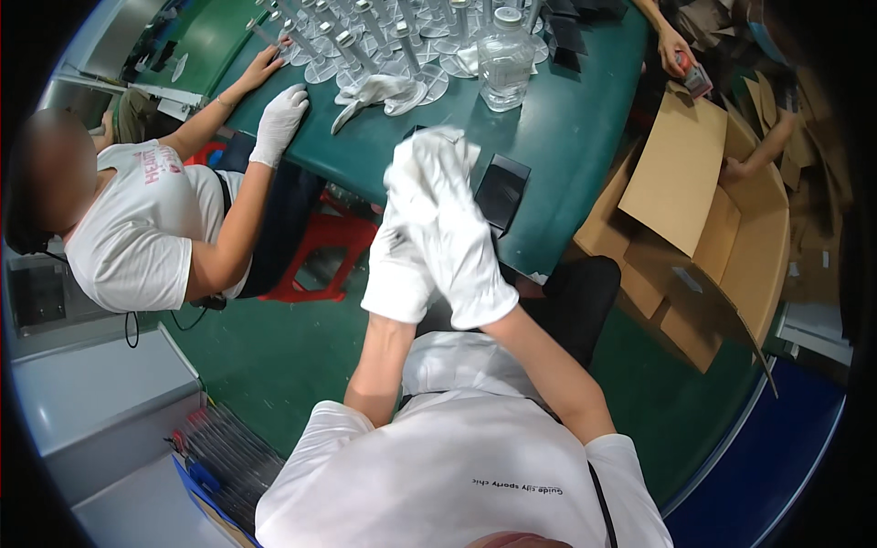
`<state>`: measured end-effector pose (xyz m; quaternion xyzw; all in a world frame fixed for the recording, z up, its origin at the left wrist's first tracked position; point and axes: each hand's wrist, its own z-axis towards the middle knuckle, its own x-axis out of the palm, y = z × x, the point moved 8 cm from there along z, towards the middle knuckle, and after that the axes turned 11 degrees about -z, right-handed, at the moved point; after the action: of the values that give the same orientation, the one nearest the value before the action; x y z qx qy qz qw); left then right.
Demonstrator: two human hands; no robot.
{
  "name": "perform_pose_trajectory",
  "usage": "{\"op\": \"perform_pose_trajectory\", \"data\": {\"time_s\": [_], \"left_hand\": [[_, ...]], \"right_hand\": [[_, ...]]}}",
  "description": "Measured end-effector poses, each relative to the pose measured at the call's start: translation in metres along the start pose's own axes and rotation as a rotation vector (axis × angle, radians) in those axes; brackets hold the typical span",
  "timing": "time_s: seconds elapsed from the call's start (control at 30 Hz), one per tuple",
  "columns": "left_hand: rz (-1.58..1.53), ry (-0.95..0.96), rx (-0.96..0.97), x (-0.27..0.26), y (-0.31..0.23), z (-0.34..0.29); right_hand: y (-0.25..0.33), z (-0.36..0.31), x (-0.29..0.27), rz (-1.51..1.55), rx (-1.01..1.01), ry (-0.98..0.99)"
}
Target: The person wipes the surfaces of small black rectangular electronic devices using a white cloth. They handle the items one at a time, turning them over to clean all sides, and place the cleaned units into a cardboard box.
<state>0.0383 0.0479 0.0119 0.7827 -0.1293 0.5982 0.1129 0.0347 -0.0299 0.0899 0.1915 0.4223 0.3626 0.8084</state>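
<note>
My left hand (399, 260) and my right hand (468, 260), both in white knitted gloves, are pressed together above the table's near edge. The right one crosses over the left. Crumpled white fabric (434, 151) shows at their upper end, blurred; I cannot tell whether it is a cloth or the gloves' own fingers. The fingers look closed together, and whatever lies between them is hidden. Just to the right of my hands, a black rectangular box-like piece (501, 194) lies on the green table (571, 192).
Several clear-based upright posts (402, 50) stand at the table's far side, near a clear plastic bottle (507, 64) and a white cloth (379, 96). A co-worker (151, 219) sits at left by a red stool (320, 260). Another person's hand (674, 50) is above an open cardboard box (681, 173).
</note>
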Motion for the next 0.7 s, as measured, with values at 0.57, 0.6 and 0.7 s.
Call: {"op": "perform_pose_trajectory", "data": {"time_s": [0.57, 0.6, 0.7], "left_hand": [[0.814, -0.211, 0.447, -0.039, -0.039, 0.001], [1.013, -0.318, 0.485, -0.053, -0.042, -0.011], [1.293, -0.37, 0.048, -0.053, -0.004, -0.023]], "right_hand": [[-0.089, -0.128, -0.066, 1.331, 1.047, -0.074], [-0.089, -0.12, -0.073, 1.442, 1.068, -0.155], [-0.11, -0.125, -0.089, 1.62, 1.146, -0.259]]}}
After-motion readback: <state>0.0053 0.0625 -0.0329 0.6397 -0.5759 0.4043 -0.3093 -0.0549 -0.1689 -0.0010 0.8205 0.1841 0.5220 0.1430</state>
